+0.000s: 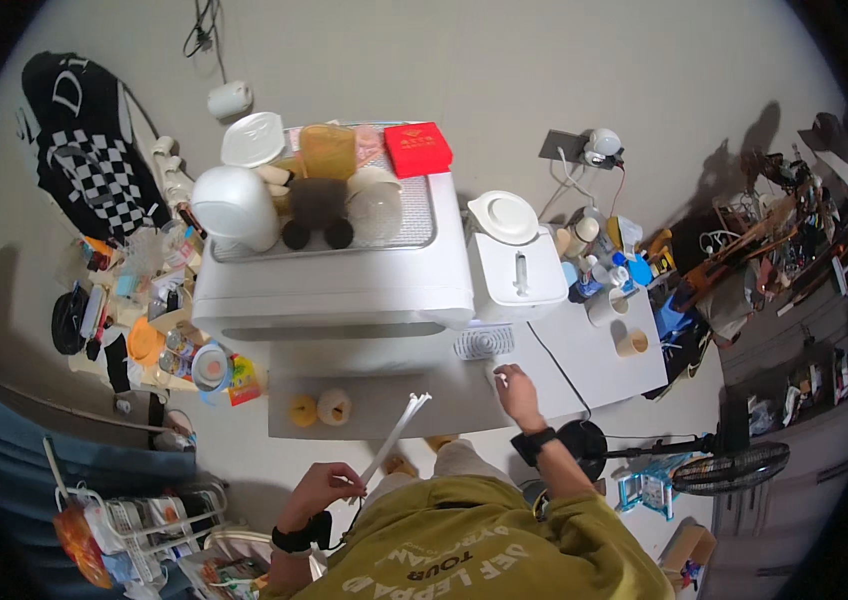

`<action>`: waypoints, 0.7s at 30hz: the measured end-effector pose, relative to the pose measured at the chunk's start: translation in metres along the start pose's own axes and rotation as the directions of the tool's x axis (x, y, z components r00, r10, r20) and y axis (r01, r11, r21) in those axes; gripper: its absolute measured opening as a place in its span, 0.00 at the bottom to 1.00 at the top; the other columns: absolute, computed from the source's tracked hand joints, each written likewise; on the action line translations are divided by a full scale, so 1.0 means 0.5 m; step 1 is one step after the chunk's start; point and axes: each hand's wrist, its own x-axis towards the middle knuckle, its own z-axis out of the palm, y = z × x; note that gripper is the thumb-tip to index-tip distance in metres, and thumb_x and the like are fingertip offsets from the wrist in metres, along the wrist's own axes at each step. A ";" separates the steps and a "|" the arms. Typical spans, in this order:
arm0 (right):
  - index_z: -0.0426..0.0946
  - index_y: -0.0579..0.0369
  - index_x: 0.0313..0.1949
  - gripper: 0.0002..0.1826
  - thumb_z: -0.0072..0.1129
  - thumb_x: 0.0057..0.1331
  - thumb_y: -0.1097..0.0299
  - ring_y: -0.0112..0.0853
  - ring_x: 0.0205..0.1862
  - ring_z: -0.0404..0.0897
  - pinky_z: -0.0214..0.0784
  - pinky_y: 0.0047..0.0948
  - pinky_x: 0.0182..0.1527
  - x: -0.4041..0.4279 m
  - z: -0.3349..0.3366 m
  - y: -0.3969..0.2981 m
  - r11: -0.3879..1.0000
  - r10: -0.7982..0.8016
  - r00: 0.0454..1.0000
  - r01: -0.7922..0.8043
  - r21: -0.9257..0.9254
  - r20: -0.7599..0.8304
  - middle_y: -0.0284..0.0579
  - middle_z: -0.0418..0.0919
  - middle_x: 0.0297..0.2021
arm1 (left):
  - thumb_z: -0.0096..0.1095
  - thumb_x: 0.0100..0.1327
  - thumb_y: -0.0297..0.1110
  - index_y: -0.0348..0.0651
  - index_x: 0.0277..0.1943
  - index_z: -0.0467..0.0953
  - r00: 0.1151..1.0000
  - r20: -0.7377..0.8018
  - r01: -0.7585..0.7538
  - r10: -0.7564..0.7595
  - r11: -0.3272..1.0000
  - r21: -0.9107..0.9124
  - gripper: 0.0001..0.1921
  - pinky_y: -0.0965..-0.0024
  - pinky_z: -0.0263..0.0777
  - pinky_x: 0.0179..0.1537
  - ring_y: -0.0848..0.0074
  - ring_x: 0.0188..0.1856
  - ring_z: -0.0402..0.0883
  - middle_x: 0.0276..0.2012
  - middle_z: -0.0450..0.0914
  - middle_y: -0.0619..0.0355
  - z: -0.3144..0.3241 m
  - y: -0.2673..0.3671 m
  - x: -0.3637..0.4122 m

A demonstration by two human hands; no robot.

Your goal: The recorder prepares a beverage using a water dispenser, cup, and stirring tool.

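Note:
My left hand [326, 486] pinches the lower end of a bundle of thin white sticks [400, 429], possibly pipe cleaners. The bundle slants up and to the right in front of my body. Over the table, my right hand [517, 395] has its fingertips closed on a small white thing [500, 379], too small to identify. Just beyond those fingers lies a grey-and-white ridged mat [484, 343]. A yellow ball of yarn [302, 411] and a cream ball of yarn [334, 406] rest side by side near the table's front edge.
A large white cabinet [334, 292] carries a dark plush toy [317, 202] and a red box [418, 148]. Right of it stands a white bin [517, 274] with a syringe [521, 274] on top. A cup [632, 343], a black cable [559, 367] and a fan [731, 469] are further right.

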 end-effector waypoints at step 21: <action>0.67 0.57 0.54 0.19 0.48 0.63 0.69 0.31 0.41 0.74 0.66 0.29 0.44 0.233 0.289 -0.014 0.739 0.191 0.968 -0.252 0.625 0.165 0.44 0.74 0.43 | 0.57 0.56 0.21 0.30 0.45 0.74 0.906 -0.319 0.261 -0.277 0.961 -0.092 0.12 0.74 0.73 0.42 0.71 0.39 0.81 0.35 0.79 0.52 0.109 -0.024 -0.039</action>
